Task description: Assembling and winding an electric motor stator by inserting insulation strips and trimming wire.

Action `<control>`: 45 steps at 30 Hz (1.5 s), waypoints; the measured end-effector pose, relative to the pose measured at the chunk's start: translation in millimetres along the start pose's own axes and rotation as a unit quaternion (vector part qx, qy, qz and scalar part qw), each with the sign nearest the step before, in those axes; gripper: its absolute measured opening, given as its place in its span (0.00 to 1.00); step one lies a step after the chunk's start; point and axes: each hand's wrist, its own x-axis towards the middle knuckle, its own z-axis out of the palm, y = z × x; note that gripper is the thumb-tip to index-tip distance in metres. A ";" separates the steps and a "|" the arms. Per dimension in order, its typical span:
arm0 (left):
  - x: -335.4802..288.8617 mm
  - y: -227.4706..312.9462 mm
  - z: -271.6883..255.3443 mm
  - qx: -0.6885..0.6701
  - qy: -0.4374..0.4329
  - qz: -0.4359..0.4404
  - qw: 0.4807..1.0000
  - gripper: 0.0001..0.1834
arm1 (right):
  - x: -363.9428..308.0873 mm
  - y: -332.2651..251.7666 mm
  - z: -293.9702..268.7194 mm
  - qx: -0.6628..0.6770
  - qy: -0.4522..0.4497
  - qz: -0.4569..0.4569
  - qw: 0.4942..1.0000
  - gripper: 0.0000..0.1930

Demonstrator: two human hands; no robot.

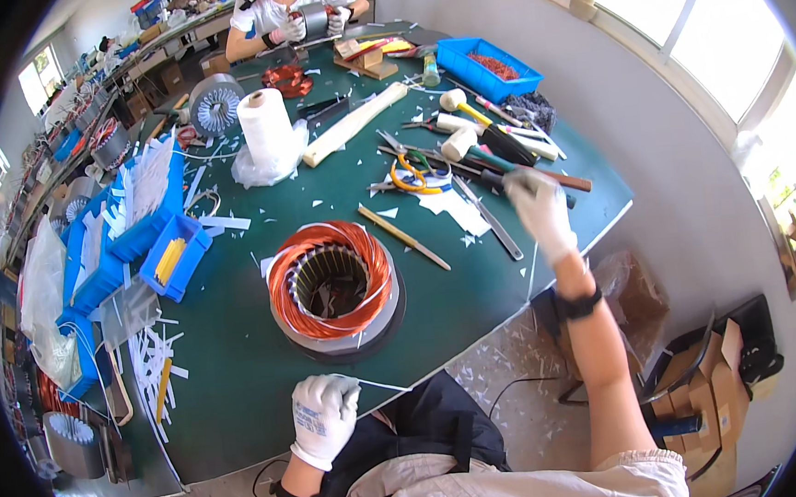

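Observation:
A motor stator (283, 298) stands upright on the green table in front of me, its ring of orange copper windings laced with white cord. My left hand (325, 420), in a white glove, is closed at the table's near edge below the stator. From its fingers a white cord (384, 384) runs to the right. My right hand (540, 211), also gloved, is raised at the table's right side, beside the tool handles. Motion blurs its fingers, so their grip is unclear. A thin white strand (534, 271) hangs below it toward the table edge.
Scissors (419, 175), mallets (458, 143) and a wooden stick (405, 238) lie beyond the stator. A white cord spool (266, 124) stands behind it. Blue bins (175, 255) line the left; a blue tray (489, 68) sits far right. A co-worker (294, 16) handles a metal cylinder opposite.

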 end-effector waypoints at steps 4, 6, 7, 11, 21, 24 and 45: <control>-12.4 -5.4 11.7 -0.022 -0.011 -0.042 0.999 0.10 | 112.6 64.4 35.3 -0.385 -0.030 -0.008 0.922 0.20; -20.3 -8.0 9.4 0.021 -0.037 -0.050 0.998 0.06 | 116.2 82.9 39.7 -0.414 -0.078 -0.001 0.907 0.18; -23.4 -8.5 7.7 -0.042 -0.097 -0.104 0.989 0.05 | 114.6 85.0 38.3 -0.390 -0.091 -0.015 0.916 0.17; -26.3 -6.6 11.2 0.027 -0.024 -0.101 0.994 0.07 | 102.2 68.0 10.1 -0.300 -0.044 -0.085 0.949 0.12; -26.5 -8.7 20.4 -0.006 0.058 -0.061 0.996 0.07 | -21.9 -24.7 -8.3 0.119 -0.025 -0.079 0.989 0.10; -9.2 24.6 5.4 -0.300 0.011 -0.227 0.927 0.06 | -80.0 -64.2 6.3 0.289 -0.073 -0.039 0.954 0.13; 14.7 59.4 -20.2 -0.863 -0.027 -0.391 0.318 0.16 | -204.1 -130.0 28.6 0.070 -0.213 -0.149 0.963 0.16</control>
